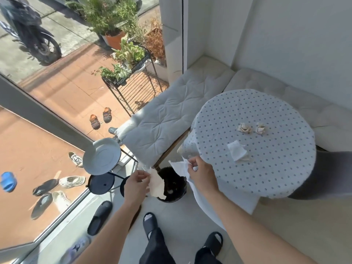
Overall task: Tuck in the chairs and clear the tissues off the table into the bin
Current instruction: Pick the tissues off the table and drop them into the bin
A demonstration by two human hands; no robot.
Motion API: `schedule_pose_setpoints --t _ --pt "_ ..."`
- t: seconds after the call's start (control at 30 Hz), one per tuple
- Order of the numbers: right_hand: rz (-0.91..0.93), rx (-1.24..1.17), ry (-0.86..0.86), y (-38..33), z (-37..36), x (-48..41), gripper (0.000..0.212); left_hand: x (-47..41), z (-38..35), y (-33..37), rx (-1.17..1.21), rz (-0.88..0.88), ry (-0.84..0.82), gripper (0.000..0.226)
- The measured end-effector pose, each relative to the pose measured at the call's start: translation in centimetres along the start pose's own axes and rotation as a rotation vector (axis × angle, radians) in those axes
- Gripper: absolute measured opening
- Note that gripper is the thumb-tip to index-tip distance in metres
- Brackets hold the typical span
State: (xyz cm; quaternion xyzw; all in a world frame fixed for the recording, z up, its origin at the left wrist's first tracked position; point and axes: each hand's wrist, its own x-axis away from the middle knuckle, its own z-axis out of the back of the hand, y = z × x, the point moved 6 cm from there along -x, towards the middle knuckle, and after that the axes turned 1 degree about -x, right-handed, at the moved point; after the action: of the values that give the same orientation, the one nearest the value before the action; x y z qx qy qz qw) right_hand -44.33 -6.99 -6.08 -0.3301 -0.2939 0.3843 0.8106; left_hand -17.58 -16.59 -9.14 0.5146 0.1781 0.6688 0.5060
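The left hand (136,184) pinches a tissue (157,187) over the bin (172,184) while the right hand (201,174) grips another tissue (180,167) beside it, which may flutter past the rim if released early.

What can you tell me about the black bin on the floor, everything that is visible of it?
The bin is small, round and dark, black as it looks, and stands upright on the pale floor beside the round table and below the end of the cushioned bench. It has no lid on; its dark inside holds a few pale scraps. The left hand holds a crumpled tissue over its rim, hiding part of it. The material cannot be told.
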Motion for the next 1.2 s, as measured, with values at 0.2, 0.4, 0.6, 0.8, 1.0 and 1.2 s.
schedule_pose_setpoints --t 0.2,0.4,0.6,0.8,1.0,1.2 --pt "-0.176 -0.035 0.022 0.3 -6.4 -0.1 0.003 -6.4 1.6 -2.4 -0.046 0.024 -0.134 0.013" --pt "-0.411 -0.166 0.058 3.3 -13.8 -0.4 0.005 -12.5 1.6 -6.9 -0.145 0.013 -0.242 0.012" --pt "-0.548 -0.186 0.024 8.7 -21.5 -1.9 0.006 -17.1 0.1 -12.3 -0.232 0.060 -0.292 0.018" --pt "-0.611 -0.225 -0.014 15.6 -27.9 -4.6 0.005 -21.5 -3.8 -18.4 -0.208 0.133 -0.263 0.019" --pt "-0.652 -0.210 -0.025 22.8 -33.3 -4.9 0.004 -24.8 -7.7 -24.6 -0.213 0.164 -0.266 0.020" --pt "-0.696 -0.192 -0.023 27.3 -36.0 -5.8 0.003 -26.8 -10.6 -28.6 -0.329 0.162 -0.318 0.024"
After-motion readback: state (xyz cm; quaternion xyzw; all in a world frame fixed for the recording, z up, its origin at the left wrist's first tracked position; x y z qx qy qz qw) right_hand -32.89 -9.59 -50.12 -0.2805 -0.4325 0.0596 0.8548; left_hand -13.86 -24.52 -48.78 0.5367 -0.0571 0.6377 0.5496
